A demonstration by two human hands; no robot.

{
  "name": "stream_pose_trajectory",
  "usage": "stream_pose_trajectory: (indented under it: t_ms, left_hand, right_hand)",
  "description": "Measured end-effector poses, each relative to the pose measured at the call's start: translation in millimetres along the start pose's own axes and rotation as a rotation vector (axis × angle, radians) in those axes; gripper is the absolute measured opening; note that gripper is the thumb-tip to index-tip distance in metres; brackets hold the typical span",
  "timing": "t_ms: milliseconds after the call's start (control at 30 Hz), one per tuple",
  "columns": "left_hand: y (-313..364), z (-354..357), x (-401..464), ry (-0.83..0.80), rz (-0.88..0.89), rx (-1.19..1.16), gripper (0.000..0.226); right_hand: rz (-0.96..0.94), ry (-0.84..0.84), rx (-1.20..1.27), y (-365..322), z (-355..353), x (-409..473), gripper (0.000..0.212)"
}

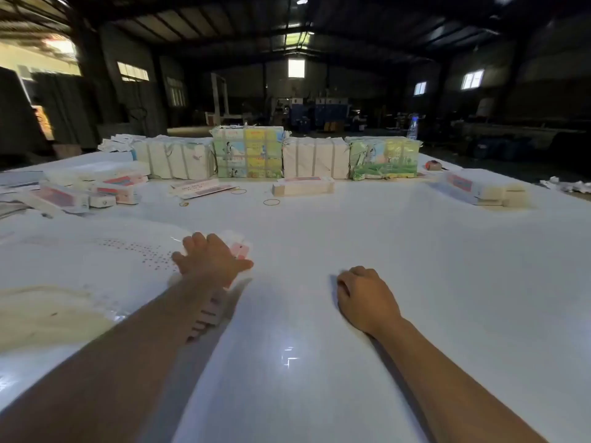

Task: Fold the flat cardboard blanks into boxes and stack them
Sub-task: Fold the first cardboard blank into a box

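Left hand point(211, 255) lies flat, fingers spread, palm down on a flat cardboard blank point(238, 251) w/ red-pink print; blank runs under the wrist & forearm, more printed edge showing beside the forearm nearer the body. Pressing, not gripping. Right hand point(364, 298) loosely curled, knuckles up, resting on the bench point(351, 225) well apart to the right; looks to hold nothing, though underside of fingers is hidden.

Handling (judgement): blank is thin printed card, so light, stiff along its panels, ready to bend at score lines. Glossy print on a glossy top means it prob. slides; pin w/ one palm, lift a long edge w/ the other. Take hold at panel edges or flaps, not mid-panel, to avoid creasing. Corners & tuck tabs likely crush first.

Surface: white sheet-covered bench, smooth, reflective, a light glare nearer the body than the hands. Beyond left hand: loose folded boxes point(96, 187) in a rough heap, far left. Ahead of both hands: rubber bands point(271, 202), one folded box point(302, 187), then a row of wrapped bundles point(248, 151) along the far edge. Beyond right hand: small stack of boxes point(479, 188).

Room: dim warehouse, few windows, machinery at back, unclear.
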State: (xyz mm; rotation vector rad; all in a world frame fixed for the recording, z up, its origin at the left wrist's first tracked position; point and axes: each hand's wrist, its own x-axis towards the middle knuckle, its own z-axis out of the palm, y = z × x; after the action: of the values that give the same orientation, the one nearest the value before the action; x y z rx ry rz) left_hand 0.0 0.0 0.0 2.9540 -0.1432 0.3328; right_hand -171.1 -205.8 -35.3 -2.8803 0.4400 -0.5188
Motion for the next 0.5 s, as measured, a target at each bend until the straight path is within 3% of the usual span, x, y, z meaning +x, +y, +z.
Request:
stream_pose_trajectory:
  t_ms: [100, 267, 400, 500]
  left_hand:
    - [-18.2, -7.7, 12.1, -0.135, -0.112, 0.096, 0.104]
    - [-17.3, -18.2, 30.3, -0.290, -0.156, -0.105, 0.098]
    - [1.0, -18.4, 14.3, 0.014, -0.003, 0.176, 0.075]
    - [18.9, -27.8, -0.4, 0.103, 0.184, 0.079, 0.058]
  right_hand:
    - [-0.003, 0.026, -0.001, 3.5, 0.5, 3.1, 0.025]
    - [-0.015, 0.016, -0.007, 5.0, 2.3, 4.9, 0.025]
    - [-0.017, 0.010, -0.015, 5.4, 3.5, 5.4, 0.027]
    - [0.006, -0.017, 0.066, 4.6, 2.3, 4.3, 0.031]
